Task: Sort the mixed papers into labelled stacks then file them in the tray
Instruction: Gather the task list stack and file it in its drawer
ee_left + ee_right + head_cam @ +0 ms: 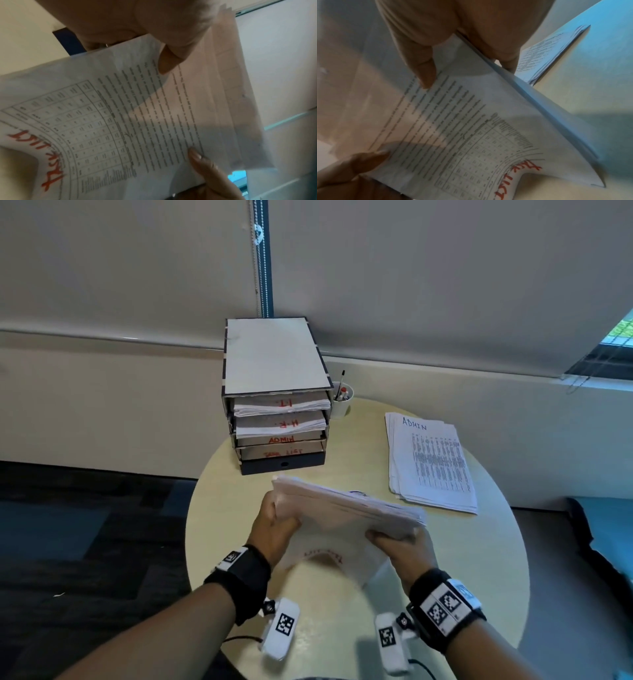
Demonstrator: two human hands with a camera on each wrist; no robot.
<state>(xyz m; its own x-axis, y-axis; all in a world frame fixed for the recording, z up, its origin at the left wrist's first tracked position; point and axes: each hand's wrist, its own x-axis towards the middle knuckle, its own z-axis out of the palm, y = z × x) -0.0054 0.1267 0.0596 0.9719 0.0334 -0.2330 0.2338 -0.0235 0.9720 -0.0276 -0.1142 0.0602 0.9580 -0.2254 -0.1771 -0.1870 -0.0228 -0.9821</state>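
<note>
Both hands hold one stack of printed sheets (346,508) over the round table, just in front of the file tray (274,354). Red writing "TASK LIST" (48,159) marks the top sheet near its drooping near edge. My left hand (284,518) grips the stack's left side, thumb (164,60) on top. My right hand (387,537) grips the right side, thumb (426,73) pressed on the print. The tray's tiers read I.T., H.R., ADMIN and TASK LIST; the upper two hold papers.
A second stack headed "ADMIN" (431,460) lies flat at the table's right. A white cup with pens (342,402) stands beside the tray's right side. The pale table (479,559) ends close on all sides, with dark carpet to the left and a wall behind.
</note>
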